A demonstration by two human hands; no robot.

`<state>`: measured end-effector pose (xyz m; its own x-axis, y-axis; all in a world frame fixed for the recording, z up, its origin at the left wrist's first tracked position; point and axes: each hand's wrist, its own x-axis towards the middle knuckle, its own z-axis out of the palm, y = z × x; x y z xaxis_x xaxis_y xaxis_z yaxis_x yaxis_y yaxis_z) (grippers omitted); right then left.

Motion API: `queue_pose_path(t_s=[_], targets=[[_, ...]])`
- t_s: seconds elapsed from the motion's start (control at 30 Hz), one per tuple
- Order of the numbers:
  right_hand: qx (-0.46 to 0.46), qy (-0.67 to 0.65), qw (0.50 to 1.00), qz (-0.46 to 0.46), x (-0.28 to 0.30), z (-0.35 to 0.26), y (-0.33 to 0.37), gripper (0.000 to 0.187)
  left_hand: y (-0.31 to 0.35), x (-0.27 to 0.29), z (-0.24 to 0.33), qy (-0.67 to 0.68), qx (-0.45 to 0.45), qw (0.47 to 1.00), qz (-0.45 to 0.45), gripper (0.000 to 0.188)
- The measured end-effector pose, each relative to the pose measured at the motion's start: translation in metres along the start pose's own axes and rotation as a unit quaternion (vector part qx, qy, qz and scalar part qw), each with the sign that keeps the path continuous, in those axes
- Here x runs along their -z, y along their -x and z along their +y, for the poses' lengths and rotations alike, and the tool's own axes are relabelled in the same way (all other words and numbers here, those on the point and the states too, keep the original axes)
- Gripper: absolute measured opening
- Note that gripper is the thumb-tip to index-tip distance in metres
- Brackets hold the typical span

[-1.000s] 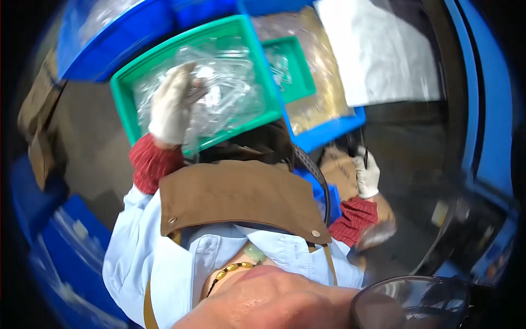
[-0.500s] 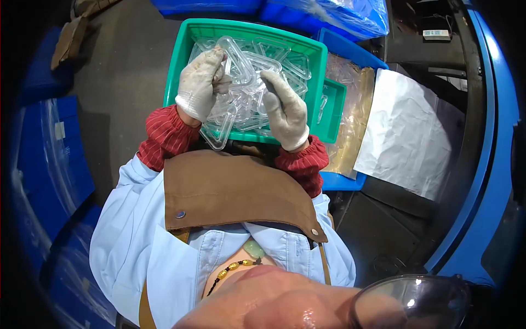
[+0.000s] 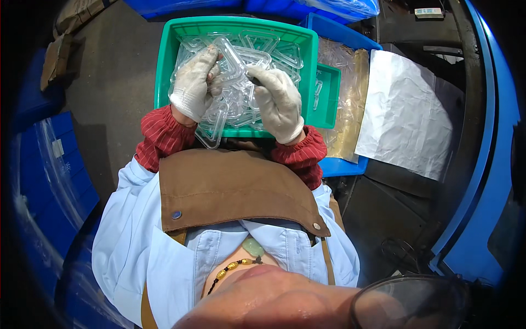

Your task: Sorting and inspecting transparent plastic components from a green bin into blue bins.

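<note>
My left hand (image 3: pixel 192 85), in a white glove, grips a clear plastic elongated loop-shaped piece (image 3: pixel 234 61) by its far end, above the green bin (image 3: pixel 241 23). The piece slants toward my right hand (image 3: pixel 278 104), also gloved in white. That hand's fingers are bent together at the piece's near end; a dark spot shows at the fingertips, and I cannot make out what it is. Beneath both hands, many similar clear pieces lie heaped in the bin. One clear piece (image 3: pixel 213 133) leans over the bin's near rim, below my left wrist.
Right of the bin sits a small green tray (image 3: pixel 330 112) with a few clear bits, inside a blue crate (image 3: pixel 345 167) lined with brown sheet. A creased white sheet (image 3: pixel 405 109) lies farther right, before blue machinery (image 3: pixel 466 203). Blue boxes (image 3: pixel 68 164) stand at the left.
My right hand has moved in to the left, its fingers closing at the near end of the clear piece. My left hand keeps its grip. The whole view has shifted slightly.
</note>
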<state>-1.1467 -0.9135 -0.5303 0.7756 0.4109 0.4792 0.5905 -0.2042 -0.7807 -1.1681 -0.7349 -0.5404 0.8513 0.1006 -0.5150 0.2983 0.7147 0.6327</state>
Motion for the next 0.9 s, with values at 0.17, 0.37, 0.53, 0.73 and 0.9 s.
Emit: queue_pose_path(t_s=[0.17,0.37,0.53,0.73,0.9], targets=[[-0.013,-0.010,1.000,0.004,-0.007,0.000,0.001,0.021,0.000,-0.001,0.000,-0.013,0.009,1.000,-0.016,0.024],[0.040,0.058,0.997,0.033,-0.008,0.006,-0.006,0.019,0.013,0.001,0.011,-0.234,-0.153,0.920,-0.275,0.026],[-0.129,0.000,0.986,0.107,0.018,-0.009,-0.012,0.024,0.025,-0.017,0.013,-0.220,-0.028,0.969,-0.108,0.024],[-0.269,-0.133,0.954,0.014,-0.001,-0.035,-0.016,0.014,0.015,-0.023,0.021,-0.192,-0.129,0.969,-0.084,0.027],[-0.304,-0.172,0.931,0.106,-0.007,-0.020,-0.012,0.013,0.013,-0.005,0.006,-0.230,-0.089,0.962,-0.118,0.022]])
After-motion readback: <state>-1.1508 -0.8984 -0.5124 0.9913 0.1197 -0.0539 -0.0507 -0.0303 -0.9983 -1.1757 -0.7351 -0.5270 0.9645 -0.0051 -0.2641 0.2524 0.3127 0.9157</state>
